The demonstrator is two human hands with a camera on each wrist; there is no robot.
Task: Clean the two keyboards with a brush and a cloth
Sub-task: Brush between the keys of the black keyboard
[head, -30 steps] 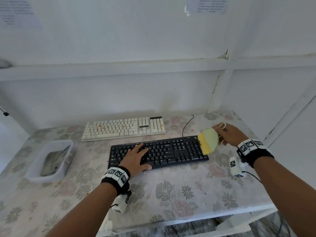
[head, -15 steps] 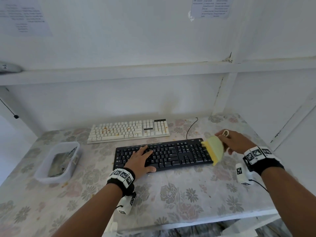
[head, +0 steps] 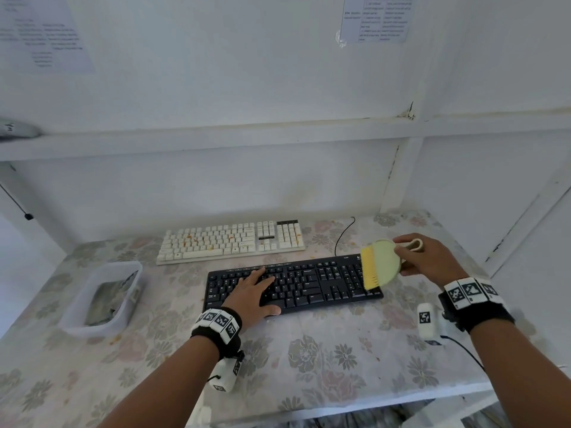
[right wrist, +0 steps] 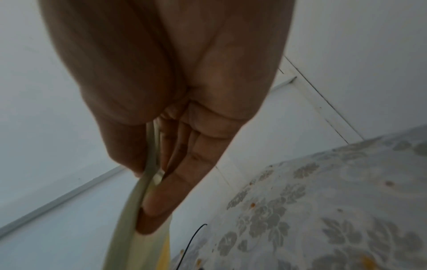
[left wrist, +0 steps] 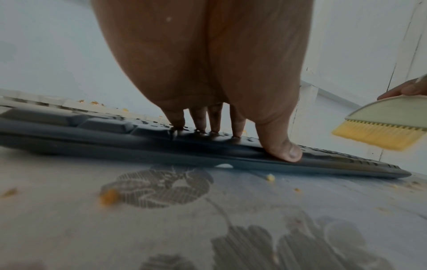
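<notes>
Head view: the brush (head: 379,264) is pinched by its handle in the right hand (head: 428,257), and since a moment ago its yellow bristles have been brought onto the end of the black keyboard (head: 293,284) nearest that hand. The left hand (head: 251,293) is kept spread flat on the keys — fingers straight, thumb on the front edge — so the board is steadied as before. The white keyboard (head: 231,240), beyond the left hand, is seen crumbed and unbrushed; sweeping appears only begun — no cloth can be made out.
</notes>
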